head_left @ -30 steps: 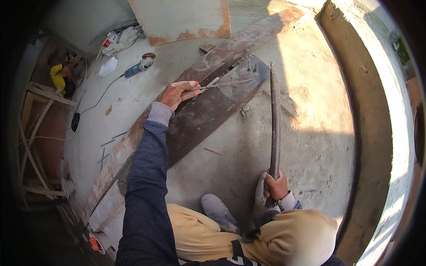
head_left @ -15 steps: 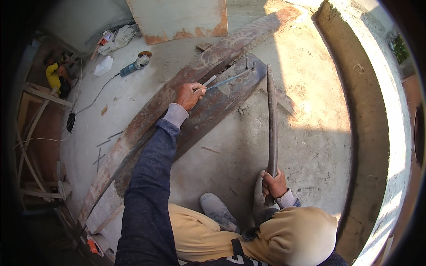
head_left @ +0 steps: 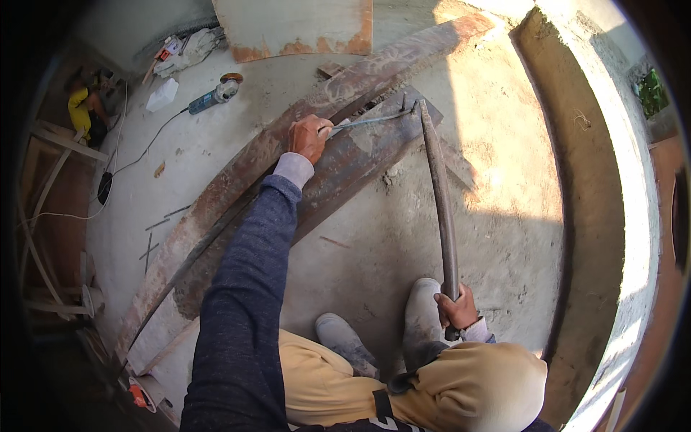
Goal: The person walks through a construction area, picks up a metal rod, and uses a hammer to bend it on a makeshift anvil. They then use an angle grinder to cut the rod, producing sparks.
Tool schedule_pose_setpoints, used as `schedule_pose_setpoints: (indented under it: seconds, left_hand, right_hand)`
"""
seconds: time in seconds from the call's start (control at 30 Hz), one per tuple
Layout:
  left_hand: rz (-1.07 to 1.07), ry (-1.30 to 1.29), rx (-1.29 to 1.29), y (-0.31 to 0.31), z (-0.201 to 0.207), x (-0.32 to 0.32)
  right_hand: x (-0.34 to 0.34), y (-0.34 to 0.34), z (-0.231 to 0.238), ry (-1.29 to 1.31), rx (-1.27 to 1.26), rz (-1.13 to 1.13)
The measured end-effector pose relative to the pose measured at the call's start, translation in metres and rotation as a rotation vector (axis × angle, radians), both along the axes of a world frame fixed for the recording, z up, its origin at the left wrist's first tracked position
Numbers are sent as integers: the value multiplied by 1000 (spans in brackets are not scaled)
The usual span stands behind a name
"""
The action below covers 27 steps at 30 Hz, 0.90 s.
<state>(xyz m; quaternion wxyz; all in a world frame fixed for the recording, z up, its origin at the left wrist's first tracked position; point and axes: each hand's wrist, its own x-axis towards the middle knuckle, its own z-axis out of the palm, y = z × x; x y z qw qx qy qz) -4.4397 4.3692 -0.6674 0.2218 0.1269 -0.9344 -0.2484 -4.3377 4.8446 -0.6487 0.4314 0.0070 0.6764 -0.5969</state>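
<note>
My left hand [head_left: 309, 138] is closed round one end of a thin blue-grey rod [head_left: 371, 121]. Beyond my fingers the rod reaches to short upright pins [head_left: 404, 101] on a dark steel beam [head_left: 353, 169]. In my right hand [head_left: 458, 308], low and to the right, is the lower end of a long dark metal bar [head_left: 440, 194], perhaps a pipe. Its narrow far end meets the rod's tip at the pins. Whether the bar is hooked on a pin I cannot tell.
Alongside lies a longer rusty beam [head_left: 237, 155]. An angle grinder [head_left: 216, 96] with its cord rests on the floor at left, near short cut rods [head_left: 149, 245]. A panel [head_left: 299, 25] leans behind. A low concrete wall [head_left: 586, 180] bounds the right; a person in yellow [head_left: 80, 115] sits far left.
The bar's far end has swung left onto the pins, and my right hand has moved slightly right and nearer. My left hand has shifted a little away from me, still holding the rod.
</note>
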Motion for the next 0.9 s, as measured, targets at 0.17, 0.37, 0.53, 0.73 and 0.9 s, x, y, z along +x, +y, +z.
schedule_pose_setpoints:
  seconds: [0.17, 0.37, 0.53, 0.73, 0.9]
  left_hand:
    - [41, -124, 5, 22, 24, 6]
    - [145, -403, 136, 72, 47, 11]
    - [208, -397, 244, 71, 31, 10]
    - [170, -425, 481, 52, 13, 13]
    - [200, -412, 512, 66, 18, 14]
  right_hand:
    - [1, 6, 1, 40, 22, 3]
    - [1, 5, -5, 50, 18, -13]
    - [-6, 8, 1, 4, 23, 19]
    - [-25, 15, 9, -110, -36, 125]
    - [-44, 20, 17, -104, -22, 140]
